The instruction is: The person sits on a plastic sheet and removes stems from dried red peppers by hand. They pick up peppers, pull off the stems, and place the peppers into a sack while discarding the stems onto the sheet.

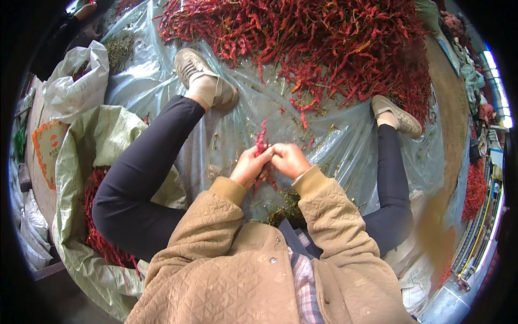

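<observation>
In front of my lap, my left hand grips a small bunch of dried red chili peppers. Wrinkled pods stick out above the fingers, and some show below the palm. My right hand meets it at the thumb, its fingertips pinched together beside the bunch. Whether a stem is caught between those fingertips is too small to tell. Beneath both hands, a clear plastic sheet covers the floor. Close to my lap lies a little heap of green-brown stems.
Beyond my feet spreads a large pile of dried red chilies. At my left, a woven sack with rolled-down sides holds chilies. A white plastic bag and a dark stem heap sit further out. Part of another person shows top left.
</observation>
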